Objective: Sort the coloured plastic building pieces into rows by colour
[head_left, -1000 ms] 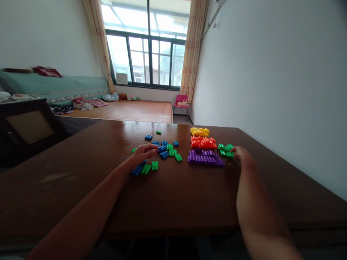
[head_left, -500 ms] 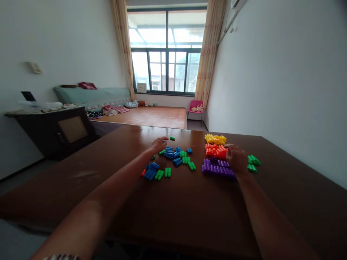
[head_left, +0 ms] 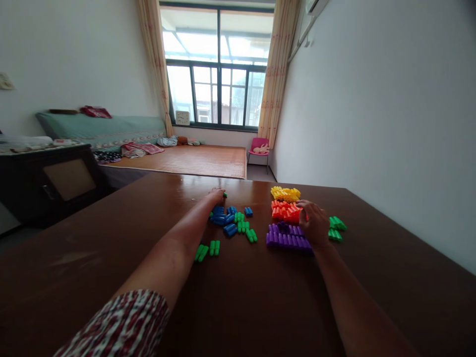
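My left hand (head_left: 216, 195) reaches to the far side of the brown table, its fingers closed over a small green toy block (head_left: 225, 195), mostly covered by them. Nearer me, a loose cluster of blue blocks (head_left: 219, 218) and green blocks (head_left: 243, 226) lies beside my left forearm. On the right, my right hand (head_left: 315, 221) rests with fingers apart at the right end of the orange blocks (head_left: 285, 211). Its wrist side covers the end of the joined purple blocks (head_left: 288, 239). Yellow blocks (head_left: 285, 193) lie just beyond the orange ones.
More green blocks (head_left: 336, 228) lie right of my right hand. Two green pairs (head_left: 214, 248) sit close to my left forearm. Beyond the table (head_left: 238, 307) are a bed (head_left: 201, 158), a pink chair (head_left: 256, 146) and a dark cabinet (head_left: 70, 176) at left.
My left hand has moved forward and closed over the single green block at the back. The view has turned slightly right. My right hand stays by the orange blocks.
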`<state>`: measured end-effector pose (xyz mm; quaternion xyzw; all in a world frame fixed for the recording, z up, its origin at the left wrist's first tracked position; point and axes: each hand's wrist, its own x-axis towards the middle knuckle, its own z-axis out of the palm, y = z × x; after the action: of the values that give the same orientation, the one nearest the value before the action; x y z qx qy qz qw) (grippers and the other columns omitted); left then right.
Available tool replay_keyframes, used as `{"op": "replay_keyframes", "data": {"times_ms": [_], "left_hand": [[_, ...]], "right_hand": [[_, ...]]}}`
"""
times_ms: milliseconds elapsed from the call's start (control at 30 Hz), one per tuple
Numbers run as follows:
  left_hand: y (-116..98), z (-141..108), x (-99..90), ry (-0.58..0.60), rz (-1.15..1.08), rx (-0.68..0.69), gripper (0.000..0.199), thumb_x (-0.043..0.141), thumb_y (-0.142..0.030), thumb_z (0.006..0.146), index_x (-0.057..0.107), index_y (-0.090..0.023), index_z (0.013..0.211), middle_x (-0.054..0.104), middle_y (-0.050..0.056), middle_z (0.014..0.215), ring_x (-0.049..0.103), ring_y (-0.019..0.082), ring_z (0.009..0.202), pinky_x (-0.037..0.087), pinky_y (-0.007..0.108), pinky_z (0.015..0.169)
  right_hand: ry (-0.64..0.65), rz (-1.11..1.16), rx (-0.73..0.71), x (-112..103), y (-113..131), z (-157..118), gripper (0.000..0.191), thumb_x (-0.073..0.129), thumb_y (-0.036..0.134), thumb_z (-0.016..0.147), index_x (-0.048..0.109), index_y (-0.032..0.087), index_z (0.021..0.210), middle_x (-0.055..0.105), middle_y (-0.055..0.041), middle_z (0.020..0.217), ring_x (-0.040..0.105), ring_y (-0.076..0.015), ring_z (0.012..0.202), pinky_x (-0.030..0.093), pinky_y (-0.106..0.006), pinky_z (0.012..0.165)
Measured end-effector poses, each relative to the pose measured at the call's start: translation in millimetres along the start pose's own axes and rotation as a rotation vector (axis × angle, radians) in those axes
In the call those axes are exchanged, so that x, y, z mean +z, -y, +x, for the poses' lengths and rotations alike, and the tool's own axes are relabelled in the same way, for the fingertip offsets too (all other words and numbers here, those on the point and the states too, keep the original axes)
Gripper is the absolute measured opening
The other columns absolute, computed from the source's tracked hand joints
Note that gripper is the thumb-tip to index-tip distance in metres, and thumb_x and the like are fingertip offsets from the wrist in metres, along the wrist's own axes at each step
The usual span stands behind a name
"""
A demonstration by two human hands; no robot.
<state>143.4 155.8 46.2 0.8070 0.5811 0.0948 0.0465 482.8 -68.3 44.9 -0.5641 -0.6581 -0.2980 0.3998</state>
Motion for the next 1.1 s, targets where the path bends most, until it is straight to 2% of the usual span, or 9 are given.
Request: {"op": "replay_keyframes", "data": {"times_ms": [200,433,500,600,667,767,867,967,1100], "left_hand": [[2,-17,-7.0,-0.036,0.020,0.019,0.026,0.070,-0.018,0.070,0.070,-0.016,0.096,0.061,0.017,0.121,0.053,0.030,0.117,0.045,0.035,0.093],[-7,-35,-22.3,-0.050,-0.040,0.087,0.025,0.069,-0.023,0.074,0.069,-0.021,0.099,0.071,0.010,0.103,0.063,0.026,0.100,0.047,0.033,0.086],[-17,-51,-27.1,-0.081,-0.168,0.121,0.026,0.064,-0.027,0.078,0.069,-0.020,0.103,0.072,0.007,0.101,0.064,0.022,0.096,0.048,0.030,0.083],[-40,-87,-29.9,-0.075,-0.615,0.171,0.028,0.063,-0.032,0.080,0.068,-0.016,0.103,0.073,0.006,0.095,0.066,0.020,0.090,0.050,0.028,0.077],[-57,-116,-29.1,0.007,-0.900,0.158,0.033,0.066,-0.036,0.078,0.067,-0.015,0.104,0.073,0.005,0.094,0.066,0.019,0.089,0.050,0.028,0.074],[-78,-155,-27.3,0.116,-1.157,0.106,0.043,0.073,-0.045,0.072,0.067,-0.015,0.102,0.073,0.006,0.090,0.067,0.019,0.086,0.049,0.027,0.070],[-92,-180,-26.4,0.140,-1.310,0.097,0.051,0.078,-0.052,0.064,0.067,-0.013,0.096,0.072,0.007,0.086,0.067,0.019,0.081,0.048,0.027,0.070],[-101,-193,-26.8,0.192,-1.365,0.121,0.056,0.079,-0.056,0.062,0.066,-0.013,0.095,0.072,0.007,0.086,0.067,0.019,0.082,0.048,0.027,0.072],[-105,-203,-32.1,0.272,-1.253,0.171,0.057,0.067,-0.064,0.072,0.068,-0.015,0.101,0.072,0.011,0.101,0.067,0.022,0.091,0.047,0.027,0.071]], "right_hand": [[-0.034,0.017,0.022,2,-2,-1,0.025,0.045,0.012,0.087,0.064,0.021,0.099,0.070,-0.0054,0.111,0.062,-0.0205,0.103,0.039,-0.033,0.085],[-0.013,0.060,0.022,3,-3,-1,0.026,0.043,0.013,0.087,0.064,0.021,0.100,0.070,-0.0069,0.111,0.062,-0.0219,0.104,0.043,-0.035,0.087],[-0.010,0.141,0.038,2,5,3,0.027,0.042,0.015,0.088,0.063,0.021,0.104,0.069,-0.0080,0.112,0.062,-0.0225,0.105,0.045,-0.036,0.088],[0.065,0.365,0.117,1,33,15,0.025,0.045,0.026,0.091,0.063,0.021,0.108,0.069,-0.0084,0.106,0.065,-0.0211,0.089,0.051,-0.037,0.080],[0.207,0.565,0.156,0,60,25,0.027,0.053,0.034,0.089,0.062,0.022,0.111,0.069,-0.0063,0.096,0.065,-0.0184,0.076,0.054,-0.035,0.071],[0.439,0.826,0.101,-4,99,35,0.040,0.067,0.038,0.079,0.061,0.023,0.116,0.068,-0.0047,0.095,0.066,-0.0170,0.077,0.056,-0.032,0.067],[0.544,0.904,0.069,-8,123,32,0.044,0.073,0.033,0.074,0.062,0.023,0.116,0.068,-0.0046,0.097,0.066,-0.0161,0.078,0.056,-0.030,0.068],[0.535,0.867,0.092,-12,132,23,0.038,0.069,0.028,0.077,0.064,0.022,0.113,0.069,-0.0032,0.090,0.065,-0.0152,0.074,0.055,-0.029,0.068],[0.452,0.807,0.075,-19,112,18,0.028,0.064,0.025,0.078,0.067,0.023,0.106,0.071,-0.0038,0.097,0.065,-0.0160,0.080,0.055,-0.031,0.073]]}}
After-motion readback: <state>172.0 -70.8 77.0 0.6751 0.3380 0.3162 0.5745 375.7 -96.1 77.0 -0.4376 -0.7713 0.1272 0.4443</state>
